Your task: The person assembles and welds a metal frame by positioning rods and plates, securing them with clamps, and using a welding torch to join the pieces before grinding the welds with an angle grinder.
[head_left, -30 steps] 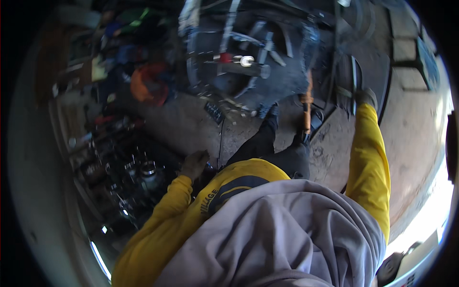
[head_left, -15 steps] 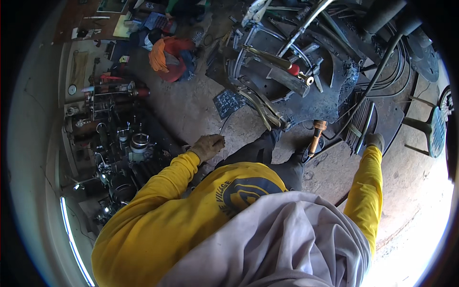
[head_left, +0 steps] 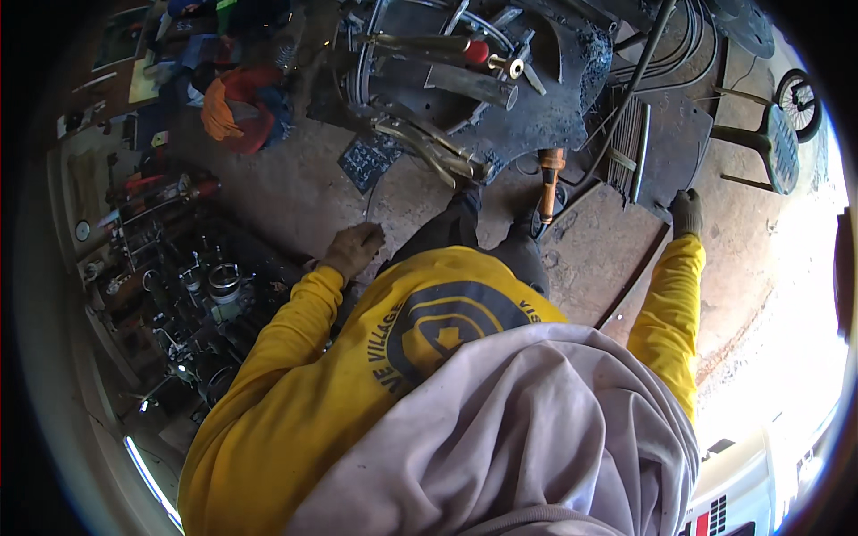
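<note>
My left hand (head_left: 355, 248), which looks gloved in brown, hangs beside my left thigh with its fingers curled in. Nothing shows in it. My right hand (head_left: 686, 214), in a grey knit glove, is held out low on the right, by the near corner of a dark metal sheet (head_left: 672, 147). From above its fingers are mostly hidden, and I cannot tell whether it touches the sheet. Between the hands, an orange-brown power tool (head_left: 549, 183) stands by my right foot. Ahead are a dark steel worktable (head_left: 536, 125) and a steel tube (head_left: 474, 82) lying on it.
Metal-working machinery (head_left: 214, 295) fills the left side. Another person in red and orange (head_left: 241, 107) crouches at the far left. On the right stand a dark green plastic chair (head_left: 773, 147) and a wheel (head_left: 797, 103). A bundle of rods (head_left: 630, 147) lies near the worktable. A white vehicle (head_left: 733, 491) shows at lower right.
The view has shifted, so the worktable, chair and machinery sit farther left and higher. My right hand has drawn back from over the metal sheet to its near corner. A white vehicle has come into view.
</note>
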A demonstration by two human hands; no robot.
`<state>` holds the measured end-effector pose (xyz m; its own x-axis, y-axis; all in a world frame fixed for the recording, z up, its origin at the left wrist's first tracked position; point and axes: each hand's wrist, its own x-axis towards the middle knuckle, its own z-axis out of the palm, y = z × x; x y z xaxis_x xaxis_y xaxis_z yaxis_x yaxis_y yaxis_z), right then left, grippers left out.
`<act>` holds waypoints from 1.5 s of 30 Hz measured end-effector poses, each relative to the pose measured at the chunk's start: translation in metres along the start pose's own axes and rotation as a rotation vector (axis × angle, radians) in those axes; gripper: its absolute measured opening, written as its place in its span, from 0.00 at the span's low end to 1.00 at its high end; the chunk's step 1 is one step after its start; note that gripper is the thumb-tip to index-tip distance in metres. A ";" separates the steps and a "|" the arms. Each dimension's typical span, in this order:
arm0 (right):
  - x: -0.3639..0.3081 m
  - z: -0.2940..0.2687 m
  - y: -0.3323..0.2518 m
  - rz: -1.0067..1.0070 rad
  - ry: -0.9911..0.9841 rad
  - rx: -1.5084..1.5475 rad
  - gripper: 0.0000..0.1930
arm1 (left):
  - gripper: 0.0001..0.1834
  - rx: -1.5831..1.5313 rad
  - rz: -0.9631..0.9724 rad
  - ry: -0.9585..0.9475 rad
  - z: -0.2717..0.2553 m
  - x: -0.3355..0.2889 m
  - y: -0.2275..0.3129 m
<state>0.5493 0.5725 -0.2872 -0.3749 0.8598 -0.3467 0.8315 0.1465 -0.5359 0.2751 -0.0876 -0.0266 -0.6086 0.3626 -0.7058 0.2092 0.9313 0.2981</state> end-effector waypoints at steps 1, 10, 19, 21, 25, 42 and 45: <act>-0.009 -0.013 0.010 0.132 -0.238 0.250 0.23 | 0.19 -0.010 0.011 -0.008 0.001 0.007 0.003; -0.241 -0.052 -0.100 -0.546 -0.024 0.169 0.13 | 0.10 -0.360 0.378 -0.068 -0.055 0.004 0.136; -0.365 -0.089 -0.289 -0.880 0.006 -0.326 0.13 | 0.14 -0.139 1.071 -0.065 -0.073 0.029 0.162; -0.381 -0.080 -0.305 -0.940 0.088 -0.321 0.14 | 0.15 -0.022 1.117 -0.108 -0.081 0.033 0.158; -0.401 -0.059 -0.322 -0.943 0.163 -0.339 0.16 | 0.15 0.207 1.117 -0.172 -0.089 0.031 0.140; -0.448 0.055 -0.374 -0.319 -0.130 0.624 0.16 | 0.12 -0.075 1.195 0.072 -0.077 0.043 0.110; -0.440 0.049 -0.392 -0.041 -0.220 0.900 0.13 | 0.13 -0.012 1.226 0.157 -0.073 0.050 0.109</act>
<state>0.3684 0.1126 0.0383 -0.5430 0.7369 -0.4027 0.2188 -0.3389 -0.9150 0.2112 0.0300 0.0177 -0.1011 0.9866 0.1285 0.6997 -0.0213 0.7141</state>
